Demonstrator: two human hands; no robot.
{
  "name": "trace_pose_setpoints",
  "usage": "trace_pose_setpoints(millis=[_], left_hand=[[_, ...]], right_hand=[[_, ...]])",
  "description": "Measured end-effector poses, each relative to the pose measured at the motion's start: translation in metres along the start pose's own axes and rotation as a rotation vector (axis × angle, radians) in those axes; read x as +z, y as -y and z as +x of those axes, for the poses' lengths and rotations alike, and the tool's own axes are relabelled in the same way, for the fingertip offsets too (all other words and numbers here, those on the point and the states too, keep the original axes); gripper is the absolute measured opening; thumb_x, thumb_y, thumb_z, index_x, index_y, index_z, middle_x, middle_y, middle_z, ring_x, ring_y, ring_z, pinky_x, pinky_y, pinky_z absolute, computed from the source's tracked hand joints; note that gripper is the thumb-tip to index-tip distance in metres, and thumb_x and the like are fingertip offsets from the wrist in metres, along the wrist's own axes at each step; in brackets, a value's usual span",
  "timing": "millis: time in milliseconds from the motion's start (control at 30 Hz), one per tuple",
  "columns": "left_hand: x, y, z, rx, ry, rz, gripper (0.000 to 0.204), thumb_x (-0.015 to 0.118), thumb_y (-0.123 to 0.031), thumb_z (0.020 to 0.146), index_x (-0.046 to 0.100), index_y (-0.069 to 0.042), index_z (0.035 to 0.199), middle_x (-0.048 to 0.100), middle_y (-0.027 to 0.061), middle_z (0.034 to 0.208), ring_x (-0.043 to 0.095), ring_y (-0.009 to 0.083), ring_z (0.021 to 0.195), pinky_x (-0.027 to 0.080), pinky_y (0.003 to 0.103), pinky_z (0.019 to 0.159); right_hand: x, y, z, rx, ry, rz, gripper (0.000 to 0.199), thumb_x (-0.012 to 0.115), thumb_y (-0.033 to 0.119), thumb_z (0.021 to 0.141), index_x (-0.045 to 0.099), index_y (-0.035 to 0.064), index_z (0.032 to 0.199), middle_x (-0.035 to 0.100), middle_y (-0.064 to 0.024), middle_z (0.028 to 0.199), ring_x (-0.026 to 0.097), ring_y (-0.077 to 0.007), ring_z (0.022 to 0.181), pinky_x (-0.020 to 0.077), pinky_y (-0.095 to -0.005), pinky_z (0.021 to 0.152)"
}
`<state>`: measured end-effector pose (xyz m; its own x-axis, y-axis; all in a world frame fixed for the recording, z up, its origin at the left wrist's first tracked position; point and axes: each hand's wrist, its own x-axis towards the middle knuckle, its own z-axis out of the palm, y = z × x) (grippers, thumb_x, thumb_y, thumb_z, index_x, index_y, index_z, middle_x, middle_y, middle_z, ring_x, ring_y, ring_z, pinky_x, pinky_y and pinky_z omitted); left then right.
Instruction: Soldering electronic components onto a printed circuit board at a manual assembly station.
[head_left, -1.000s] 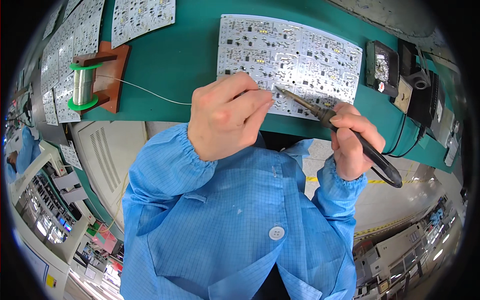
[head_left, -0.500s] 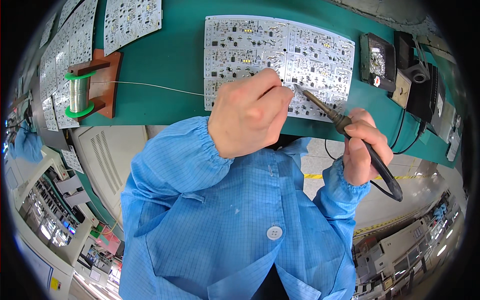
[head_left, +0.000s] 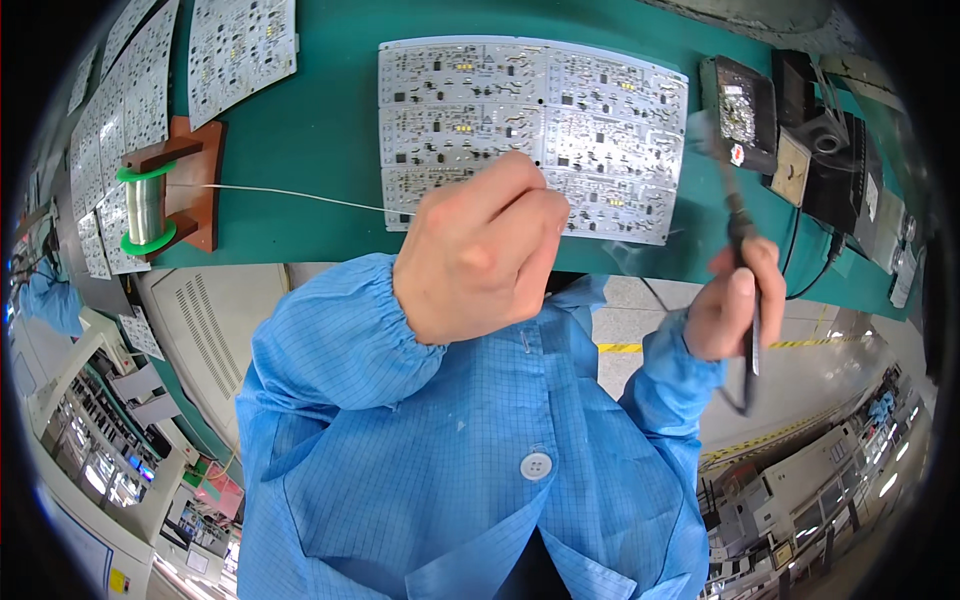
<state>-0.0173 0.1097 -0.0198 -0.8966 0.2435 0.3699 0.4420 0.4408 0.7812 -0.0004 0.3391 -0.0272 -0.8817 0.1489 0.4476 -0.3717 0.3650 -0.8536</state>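
My left hand (head_left: 480, 255) is closed on the solder wire (head_left: 290, 193), over the lower edge of a white circuit board panel (head_left: 470, 130). The wire runs left to a green-ended spool (head_left: 148, 212) on a brown wooden stand (head_left: 206, 185). In my right hand (head_left: 738, 305) is a soldering iron (head_left: 737, 215), gripped by its dark handle and blurred by motion. Its tip points up, right of the panel, near a black tray of solder bits (head_left: 738, 112). The wire's end is hidden by my left fingers.
More circuit boards (head_left: 240, 50) lie at the back left. Beside the tray at the right stand a tan sponge holder (head_left: 789, 170) and a dark soldering station (head_left: 845, 180) with black cables. The green mat (head_left: 330, 110) covers the bench, whose near edge runs before me.
My right hand has lifted the soldering iron off the panel and swung its tip right, toward the tray. My left hand still holds the wire at the panel. The whole view has shifted slightly.
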Motion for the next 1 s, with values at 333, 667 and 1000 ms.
trace_pose_setpoints(millis=[333,667,1000], left_hand=[[0.028,-0.011,0.009,0.076,0.117,0.045,0.018,0.069,0.005,0.063,0.063,-0.002,0.079,0.056,0.0068,0.072,0.058,0.0216,0.057,0.045,0.031,0.046],[0.028,-0.001,0.045,-0.013,0.11,0.177,0.011,0.065,0.004,0.071,0.063,-0.003,0.079,0.057,0.0076,0.074,0.058,0.0243,0.062,0.047,0.031,0.051],[0.019,0.02,0.065,-0.051,-0.032,0.267,0.006,0.064,0.001,0.074,0.063,-0.002,0.078,0.059,0.0084,0.075,0.06,0.0235,0.062,0.048,0.03,0.053]], right_hand=[[-0.008,-0.024,0.004,-0.019,-0.008,-0.378,0.03,0.055,0.014,0.086,0.057,-0.004,0.111,0.062,-0.0176,0.093,0.055,-0.0261,0.088,0.0429,-0.0352,0.081],[-0.009,-0.004,0.012,0.116,-0.044,-0.042,0.026,0.054,0.013,0.085,0.057,-0.0051,0.103,0.059,-0.015,0.084,0.052,-0.0174,0.067,0.0423,-0.0319,0.079],[0.0,-0.005,0.029,0.026,0.031,0.01,0.024,0.055,0.015,0.08,0.059,-0.0045,0.095,0.049,-0.0069,0.055,0.046,-0.0139,0.056,0.0355,-0.0433,0.094]])
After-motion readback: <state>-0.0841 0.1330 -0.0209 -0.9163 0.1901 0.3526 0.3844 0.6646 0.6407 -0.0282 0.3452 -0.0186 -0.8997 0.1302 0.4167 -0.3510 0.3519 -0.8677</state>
